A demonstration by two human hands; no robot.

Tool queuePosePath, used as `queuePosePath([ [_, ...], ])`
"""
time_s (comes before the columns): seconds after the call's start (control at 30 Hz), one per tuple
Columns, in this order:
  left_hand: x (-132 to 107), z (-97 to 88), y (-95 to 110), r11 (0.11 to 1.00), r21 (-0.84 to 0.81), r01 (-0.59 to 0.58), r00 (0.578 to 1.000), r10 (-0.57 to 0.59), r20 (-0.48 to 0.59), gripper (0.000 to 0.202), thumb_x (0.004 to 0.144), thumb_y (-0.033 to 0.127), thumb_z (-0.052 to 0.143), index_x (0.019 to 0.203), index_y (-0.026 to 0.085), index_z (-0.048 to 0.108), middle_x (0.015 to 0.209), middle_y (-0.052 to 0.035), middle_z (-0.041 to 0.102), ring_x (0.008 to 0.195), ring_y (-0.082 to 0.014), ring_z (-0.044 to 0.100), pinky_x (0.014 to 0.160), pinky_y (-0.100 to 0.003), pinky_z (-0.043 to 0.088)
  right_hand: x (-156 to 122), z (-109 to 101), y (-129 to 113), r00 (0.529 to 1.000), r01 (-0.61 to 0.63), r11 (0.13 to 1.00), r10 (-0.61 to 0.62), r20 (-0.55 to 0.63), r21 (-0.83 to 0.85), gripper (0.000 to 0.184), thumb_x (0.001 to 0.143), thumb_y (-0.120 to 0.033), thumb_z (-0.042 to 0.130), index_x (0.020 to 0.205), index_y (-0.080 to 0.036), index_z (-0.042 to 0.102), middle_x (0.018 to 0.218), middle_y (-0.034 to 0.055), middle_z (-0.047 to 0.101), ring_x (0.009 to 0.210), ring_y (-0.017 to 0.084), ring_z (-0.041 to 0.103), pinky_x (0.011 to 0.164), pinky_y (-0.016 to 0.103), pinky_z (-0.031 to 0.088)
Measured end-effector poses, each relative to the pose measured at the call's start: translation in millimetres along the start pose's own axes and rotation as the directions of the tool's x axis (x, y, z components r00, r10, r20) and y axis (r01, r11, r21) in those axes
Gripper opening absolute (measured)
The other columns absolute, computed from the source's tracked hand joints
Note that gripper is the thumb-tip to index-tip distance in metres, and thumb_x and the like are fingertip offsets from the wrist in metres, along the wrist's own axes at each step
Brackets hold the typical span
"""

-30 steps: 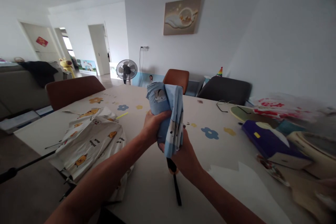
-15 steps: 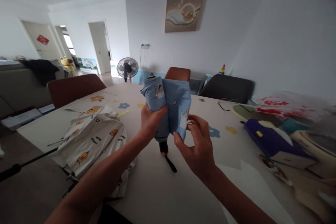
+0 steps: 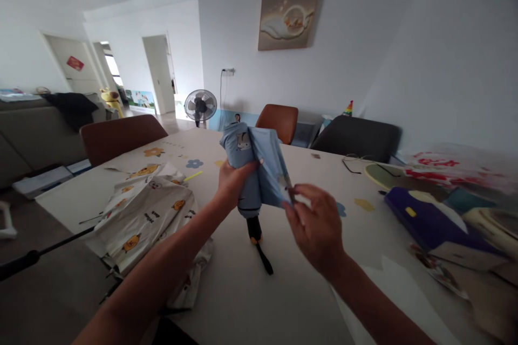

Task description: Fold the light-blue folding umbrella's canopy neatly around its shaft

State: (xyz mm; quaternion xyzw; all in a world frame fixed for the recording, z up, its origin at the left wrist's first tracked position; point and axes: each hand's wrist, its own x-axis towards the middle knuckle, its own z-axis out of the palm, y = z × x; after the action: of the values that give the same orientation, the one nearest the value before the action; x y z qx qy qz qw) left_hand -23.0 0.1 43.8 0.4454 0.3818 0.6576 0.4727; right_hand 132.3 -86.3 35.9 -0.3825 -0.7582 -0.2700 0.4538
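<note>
**A:** Nearest us, the left hand (image 3: 233,182) wraps round the middle of a blue umbrella (image 3: 249,153), folded. Fingers are clamped on the bunched cloth, thumb across the front. The umbrella's upright, over the table (image 3: 251,302).

**B:** And the right hand (image 3: 318,226)?

**A:** Just beside it. Thumb & fingertips are pinched together on the edge of one loose cloth flap (image 3: 275,178), held out to the right. The black handle (image 3: 254,228) points down, w/ the strap (image 3: 265,260) lying on the tabletop. We can't tell if the handle touches.

**B:** Risks, as we judge them?

**A:** The pinch is thin, so the flap could slip & the folds spring loose. W/ only one hand gripping, the umbrella could tip.

**B:** Further out?

**A:** Left, a white duck-print umbrella (image 3: 145,210) lies flat. Right, a purple box (image 3: 424,221). Beyond, a brown chair (image 3: 121,137), a fan (image 3: 200,105) & a painting (image 3: 289,19) on the far wall.
</note>
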Motion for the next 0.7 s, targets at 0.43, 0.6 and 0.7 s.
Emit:
queuePosePath([
  [0.43, -26, 2.6, 12, 0.839, 0.402, -0.367, 0.929, 0.350, 0.117, 0.045, 0.058, 0.034, 0.072, 0.099, 0.020, 0.058, 0.090, -0.0055, 0.067, 0.082, -0.0245, 0.061, 0.071, -0.035, 0.046, 24, -31, -21, 0.968, -0.215, 0.969, 0.228, -0.104, 0.122, 0.044, 0.076, -0.030, 0.060, 0.115, -0.019, 0.044, 0.113, 0.0147, 0.054, 0.104, 0.029, 0.054, 0.080, 0.045, 0.049],
  [0.6, -45, 8.8, 14, 0.781, 0.478, -0.402, 0.910, 0.284, 0.301, 0.080, 0.054, 0.032, 0.074, 0.127, 0.025, 0.043, 0.095, -0.0079, 0.067, 0.085, -0.0289, 0.062, 0.076, -0.038, 0.045, 49, -56, -22, 0.987, -0.119, 0.992, 0.113, -0.115, -0.047, 0.054, 0.073, -0.035, 0.064, 0.120, -0.018, 0.043, 0.121, 0.0163, 0.050, 0.113, 0.033, 0.048, 0.091, 0.053, 0.041],
  [0.7, -52, 12.2, 12, 0.680, 0.551, -0.483, 0.859, 0.248, 0.447, 0.087, 0.061, 0.032, 0.067, 0.138, 0.020, 0.028, 0.097, -0.0111, 0.066, 0.080, -0.0281, 0.063, 0.078, -0.040, 0.045, 64, -61, -19, 0.994, 0.082, 0.985, -0.069, 0.089, -0.152, 0.038, 0.079, -0.031, 0.058, 0.113, -0.018, 0.049, 0.118, 0.0138, 0.053, 0.113, 0.032, 0.049, 0.092, 0.050, 0.039],
])
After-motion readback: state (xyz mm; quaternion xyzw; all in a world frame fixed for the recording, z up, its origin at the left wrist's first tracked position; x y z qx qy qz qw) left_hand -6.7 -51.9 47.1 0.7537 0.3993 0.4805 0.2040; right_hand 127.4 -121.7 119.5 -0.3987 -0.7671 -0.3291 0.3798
